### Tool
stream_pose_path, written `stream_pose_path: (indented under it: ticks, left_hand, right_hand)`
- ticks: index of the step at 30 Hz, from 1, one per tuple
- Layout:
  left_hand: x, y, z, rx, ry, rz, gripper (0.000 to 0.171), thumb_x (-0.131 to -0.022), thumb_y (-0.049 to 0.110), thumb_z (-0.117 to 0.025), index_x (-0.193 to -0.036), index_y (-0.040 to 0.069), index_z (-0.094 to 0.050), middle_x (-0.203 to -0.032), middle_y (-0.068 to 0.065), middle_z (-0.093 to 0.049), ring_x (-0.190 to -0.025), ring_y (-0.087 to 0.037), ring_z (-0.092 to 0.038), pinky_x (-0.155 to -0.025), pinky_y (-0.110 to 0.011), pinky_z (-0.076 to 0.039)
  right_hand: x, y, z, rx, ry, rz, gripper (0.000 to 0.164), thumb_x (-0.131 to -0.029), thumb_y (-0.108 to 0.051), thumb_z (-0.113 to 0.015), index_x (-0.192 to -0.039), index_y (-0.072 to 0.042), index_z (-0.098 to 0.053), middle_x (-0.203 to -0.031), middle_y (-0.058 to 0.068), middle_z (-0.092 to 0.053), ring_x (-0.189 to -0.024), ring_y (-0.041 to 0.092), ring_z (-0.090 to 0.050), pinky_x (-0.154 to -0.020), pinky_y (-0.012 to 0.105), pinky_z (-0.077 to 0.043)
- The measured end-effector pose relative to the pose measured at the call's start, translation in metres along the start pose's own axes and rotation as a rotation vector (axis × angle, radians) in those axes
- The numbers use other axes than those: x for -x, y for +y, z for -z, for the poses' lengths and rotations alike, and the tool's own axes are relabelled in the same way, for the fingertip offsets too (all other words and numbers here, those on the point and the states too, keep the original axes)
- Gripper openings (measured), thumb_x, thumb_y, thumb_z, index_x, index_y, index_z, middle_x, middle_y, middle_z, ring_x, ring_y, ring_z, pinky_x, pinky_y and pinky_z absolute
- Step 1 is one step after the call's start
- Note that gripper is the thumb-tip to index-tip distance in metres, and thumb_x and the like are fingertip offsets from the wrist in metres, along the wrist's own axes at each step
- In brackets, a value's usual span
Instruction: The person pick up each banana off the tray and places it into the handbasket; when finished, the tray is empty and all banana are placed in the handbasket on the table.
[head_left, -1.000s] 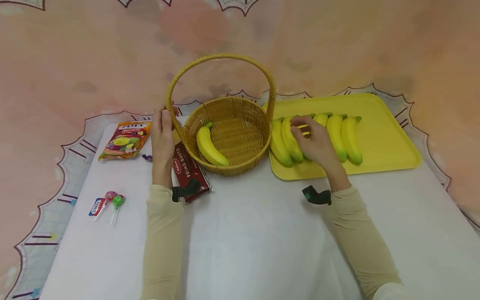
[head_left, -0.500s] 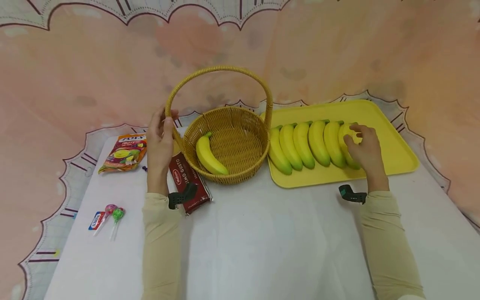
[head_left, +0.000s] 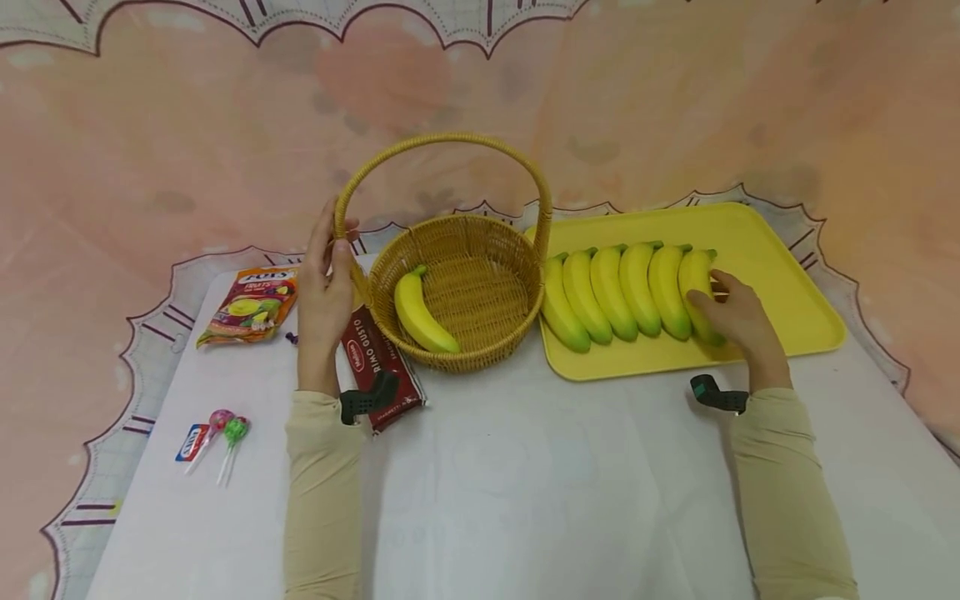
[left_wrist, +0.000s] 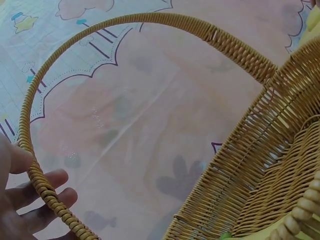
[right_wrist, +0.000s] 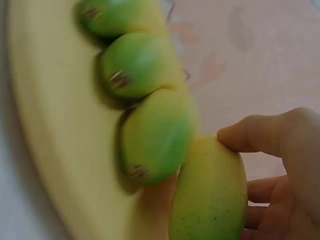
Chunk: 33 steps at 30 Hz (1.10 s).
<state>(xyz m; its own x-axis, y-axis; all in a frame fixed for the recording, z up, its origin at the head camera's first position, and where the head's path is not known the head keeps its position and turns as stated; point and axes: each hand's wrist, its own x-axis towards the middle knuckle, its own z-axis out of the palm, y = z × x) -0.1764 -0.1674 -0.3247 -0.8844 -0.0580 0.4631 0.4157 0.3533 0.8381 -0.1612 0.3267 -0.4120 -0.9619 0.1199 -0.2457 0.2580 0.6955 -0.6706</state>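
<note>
A yellow wicker basket (head_left: 480,360) with a tall hooped handle (head_left: 442,138) stands in the middle, one banana (head_left: 420,315) lying inside. My left hand (head_left: 324,308) holds the left side of the handle; in the left wrist view the thumb is in front and fingers (left_wrist: 62,177) reach behind it. At the right end of a row of several bananas (head_left: 606,292), my right hand (head_left: 742,321) grips the last banana (head_left: 697,275), thumb on one side and fingers on the other. The right wrist view shows this banana (right_wrist: 210,195) beside its neighbour's green tip (right_wrist: 160,140).
The bananas lie on a yellow tray (head_left: 795,308). Partly under the basket is a dark red spaghetti packet (head_left: 386,383). Farther left lie an orange candy bag (head_left: 251,307), two lollipops (head_left: 227,425) and a small red-and-blue wrapped sweet (head_left: 192,443). A patterned cloth (head_left: 225,150) rises behind the table.
My right hand has moved right across the banana row and closed on the end banana. The left hand stays at the basket handle. The head view has tilted slightly.
</note>
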Motion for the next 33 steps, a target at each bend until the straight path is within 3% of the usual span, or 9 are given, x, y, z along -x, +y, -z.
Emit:
stream_pose_path:
  ticks: [4,8,11,15,18,25,33]
  left_hand:
    - [-0.002,-0.004,0.001,0.017,0.002,-0.011,0.046,-0.101,0.011,-0.037,-0.147,0.014,-0.035,-0.128,-0.018,-0.055,-0.115,-0.007,-0.054,-0.097,-0.021,-0.040]
    - [0.000,0.006,0.000,0.018,0.002,-0.021,0.045,-0.100,0.007,-0.038,-0.146,0.005,-0.035,-0.125,-0.022,-0.056,-0.109,-0.002,-0.054,-0.096,-0.019,-0.040]
    - [0.001,0.014,0.000,-0.005,0.000,-0.013,0.045,-0.101,0.007,-0.038,-0.145,0.003,-0.034,-0.124,-0.023,-0.056,-0.111,-0.009,-0.054,-0.093,-0.017,-0.040]
    - [0.002,0.019,0.000,-0.028,-0.006,0.018,0.045,-0.102,0.012,-0.037,-0.146,0.007,-0.035,-0.123,-0.022,-0.056,-0.115,-0.025,-0.053,-0.094,-0.019,-0.039]
    - [0.003,0.020,0.000,-0.025,0.001,0.033,0.044,-0.102,0.015,-0.036,-0.146,0.010,-0.036,-0.121,-0.021,-0.056,-0.115,-0.030,-0.051,-0.095,-0.020,-0.038]
    - [0.002,0.014,-0.002,-0.007,0.037,0.021,0.043,-0.102,0.016,-0.036,-0.145,0.015,-0.040,-0.115,-0.021,-0.058,-0.103,-0.013,-0.051,-0.089,-0.019,-0.039]
    - [0.004,0.014,0.000,0.008,0.036,0.037,0.043,-0.102,0.017,-0.037,-0.145,0.011,-0.039,-0.116,-0.020,-0.057,-0.101,-0.012,-0.051,-0.089,-0.019,-0.039]
  right_hand:
    - [0.007,-0.013,0.005,-0.025,-0.029,0.011,0.084,-0.094,-0.055,-0.037,-0.152,-0.004,-0.004,-0.151,0.030,-0.020,-0.133,0.050,-0.026,-0.104,0.062,-0.029]
    - [0.016,-0.027,0.008,-0.016,-0.048,0.067,0.080,-0.094,-0.054,-0.039,-0.152,-0.008,-0.008,-0.151,0.027,-0.024,-0.133,0.047,-0.027,-0.103,0.061,-0.031]
    - [0.023,-0.038,0.009,0.013,-0.069,0.123,0.077,-0.094,-0.051,-0.042,-0.153,-0.010,-0.011,-0.150,0.025,-0.027,-0.133,0.045,-0.029,-0.102,0.061,-0.032]
    - [0.037,-0.058,0.010,0.046,-0.116,0.187,0.075,-0.094,-0.050,-0.046,-0.153,-0.015,-0.014,-0.149,0.023,-0.030,-0.132,0.042,-0.031,-0.098,0.060,-0.035]
    - [0.048,-0.075,0.009,0.044,-0.154,0.254,0.072,-0.095,-0.046,-0.048,-0.152,-0.016,-0.017,-0.149,0.020,-0.031,-0.130,0.039,-0.033,-0.097,0.058,-0.035]
    - [0.067,-0.103,-0.008,0.085,-0.199,0.405,0.064,-0.094,-0.038,-0.054,-0.149,-0.018,-0.029,-0.144,0.010,-0.040,-0.123,0.030,-0.042,-0.093,0.052,-0.040]
    - [0.070,-0.135,-0.048,0.037,-0.248,0.549,0.061,-0.094,-0.033,-0.056,-0.148,-0.018,-0.032,-0.133,0.008,-0.049,-0.116,0.025,-0.047,-0.090,0.044,-0.043]
